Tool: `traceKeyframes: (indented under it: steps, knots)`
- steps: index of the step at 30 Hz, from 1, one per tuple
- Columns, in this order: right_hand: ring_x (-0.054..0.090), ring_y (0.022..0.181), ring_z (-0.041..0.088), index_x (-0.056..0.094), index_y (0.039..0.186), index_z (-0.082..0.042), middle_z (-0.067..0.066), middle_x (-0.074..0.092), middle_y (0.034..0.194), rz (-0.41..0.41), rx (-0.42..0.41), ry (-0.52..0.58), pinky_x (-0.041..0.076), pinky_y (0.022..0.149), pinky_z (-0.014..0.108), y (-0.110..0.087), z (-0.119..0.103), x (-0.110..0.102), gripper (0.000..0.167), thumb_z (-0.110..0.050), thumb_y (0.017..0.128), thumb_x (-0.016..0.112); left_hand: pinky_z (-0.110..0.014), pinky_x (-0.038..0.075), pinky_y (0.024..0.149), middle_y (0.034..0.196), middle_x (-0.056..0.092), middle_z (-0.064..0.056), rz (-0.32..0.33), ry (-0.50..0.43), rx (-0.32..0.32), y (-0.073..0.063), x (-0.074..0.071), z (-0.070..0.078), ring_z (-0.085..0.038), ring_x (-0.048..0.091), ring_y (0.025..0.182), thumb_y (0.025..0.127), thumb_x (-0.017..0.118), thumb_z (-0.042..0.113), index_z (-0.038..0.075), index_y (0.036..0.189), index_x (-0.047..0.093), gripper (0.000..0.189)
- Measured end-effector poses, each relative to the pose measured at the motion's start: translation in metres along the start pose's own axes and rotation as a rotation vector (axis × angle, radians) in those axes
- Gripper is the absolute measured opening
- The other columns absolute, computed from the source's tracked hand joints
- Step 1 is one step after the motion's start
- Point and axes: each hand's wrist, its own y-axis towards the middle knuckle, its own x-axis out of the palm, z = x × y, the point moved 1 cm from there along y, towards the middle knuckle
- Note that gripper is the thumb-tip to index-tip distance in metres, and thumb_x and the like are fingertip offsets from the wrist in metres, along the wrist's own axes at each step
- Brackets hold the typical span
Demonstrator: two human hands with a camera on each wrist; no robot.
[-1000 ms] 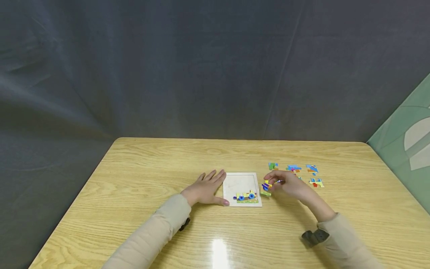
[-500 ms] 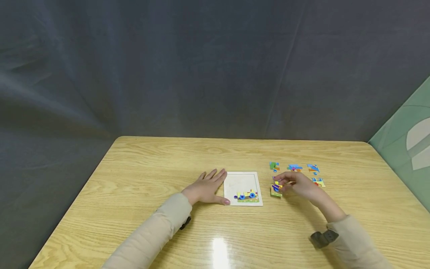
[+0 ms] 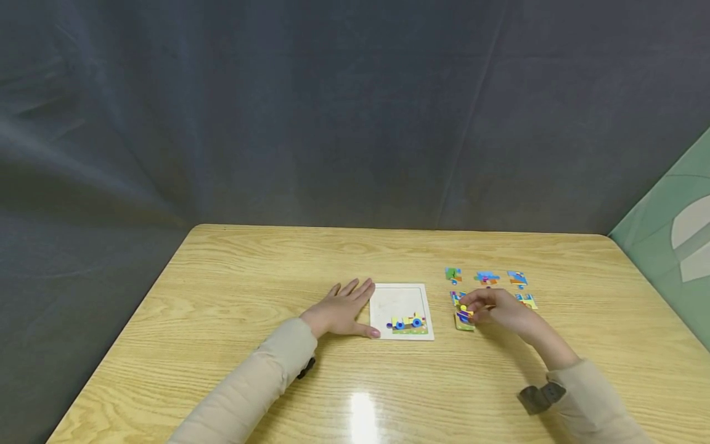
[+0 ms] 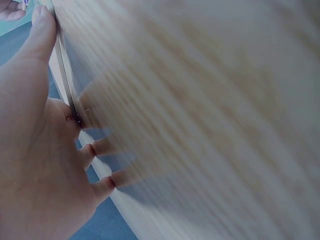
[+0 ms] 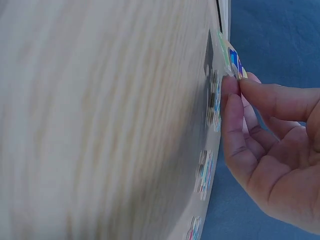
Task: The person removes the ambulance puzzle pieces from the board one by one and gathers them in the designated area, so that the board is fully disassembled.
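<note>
My left hand [image 3: 339,313] lies with fingers spread at the left edge of a white puzzle tray [image 3: 395,301], its thumb by the lower left corner. Along the tray's bottom sit joined jigsaw pieces [image 3: 410,325] printed with yellow train cars and blue wheels. To the right of the tray, my right hand [image 3: 501,313] pinches a jigsaw piece [image 3: 465,320] in yellow, purple and green. The right wrist view shows that piece [image 5: 234,59] tilted between thumb and fingertips, close over the table. Another loose piece [image 3: 456,297] lies just behind it, partly covered.
Three loose pieces form a back row: a green one [image 3: 452,274], a blue one [image 3: 486,277] and a blue-orange one [image 3: 517,279]. A yellow-red piece [image 3: 526,301] lies right of my right hand. The wooden table [image 3: 266,271] ends at a dark curtain [image 3: 333,123].
My right hand has moved right, away from the tray's right edge, with the jigsaw piece still pinched. It is now slightly lower in view. The left hand has stayed in place.
</note>
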Motion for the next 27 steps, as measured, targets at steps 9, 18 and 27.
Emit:
traceKeyframes:
  steps: [9, 18, 27]
  knots:
    - [0.057, 0.083, 0.009, 0.057, 0.113, 0.013, 0.007, 0.059, 0.094, -0.084, -0.047, 0.046, 0.055, 0.074, 0.019, 0.002, 0.013, -0.006, 0.027, 0.008, 0.087, 0.053, -0.047, 0.001, 0.124, 0.162, -0.011, 0.008, 0.001, 0.002, -0.004, 0.000, 0.000, 0.000, -0.020, -0.006, 0.151, 0.086, 0.049, 0.068, 0.021, 0.155, -0.002, 0.099]
    - [0.057, 0.082, 0.004, 0.054, 0.115, 0.018, 0.013, 0.062, 0.101, -0.088, 0.009, 0.010, 0.054, 0.074, 0.019, -0.001, 0.010, -0.006, 0.030, 0.008, 0.087, 0.053, -0.047, 0.001, 0.124, 0.162, -0.011, 0.008, 0.003, -0.001, -0.003, -0.001, 0.000, 0.000, -0.020, -0.006, 0.151, 0.086, 0.049, 0.068, 0.021, 0.155, -0.002, 0.098]
    - [0.057, 0.084, 0.003, 0.054, 0.114, 0.018, 0.011, 0.062, 0.101, -0.105, -0.003, 0.002, 0.054, 0.075, 0.018, -0.002, 0.009, -0.009, 0.029, 0.005, 0.087, 0.056, -0.047, 0.000, 0.124, 0.162, -0.010, 0.008, 0.004, -0.010, -0.001, -0.002, 0.000, 0.001, -0.020, -0.006, 0.151, 0.086, 0.049, 0.068, 0.021, 0.155, -0.001, 0.098]
